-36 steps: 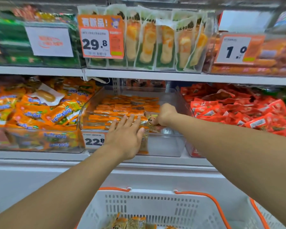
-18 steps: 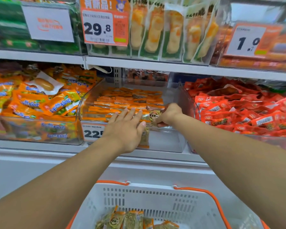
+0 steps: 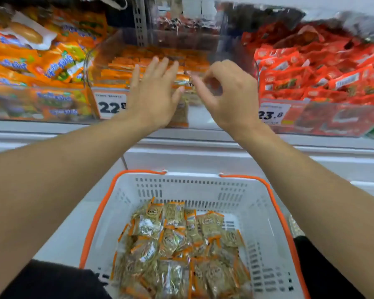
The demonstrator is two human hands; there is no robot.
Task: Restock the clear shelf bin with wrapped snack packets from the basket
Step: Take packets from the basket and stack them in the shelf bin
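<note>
Head view looks down over two bare forearms reaching to a shop shelf (image 3: 181, 134). The left hand (image 3: 153, 98) is spread wide, fingers straight and apart, its palm facing the front wall of the clear shelf bin (image 3: 99, 67); whether it touches the wall cannot be told through the blur. It holds nothing. The right hand (image 3: 227, 93) hangs just beside it at the bin's front edge, fingers loosely curled with thumb and forefinger curved toward each other; nothing can be seen held between them, though motion blur smears the fingertips.

Inside the bin lie flat rows of orange-edged snack packets (image 3: 125, 67), too blurred to count. One packet (image 3: 180, 113) stands upright against the bin's front wall, between the two hands.

Below, near the bottom edge of the picture, one white basket (image 3: 257, 212) with two orange handles holds a loose pile of wrapped packets (image 3: 177, 244), more than a dozen, overlapping too much for an exact count.

Two price labels show on the shelf front: one reading 22 (image 3: 110, 105), partly covered by the left wrist, and one reading 23.8 (image 3: 270, 114). One bin of orange bags (image 3: 41, 61) sits to the left, one of red packets (image 3: 315, 72) to the right.
</note>
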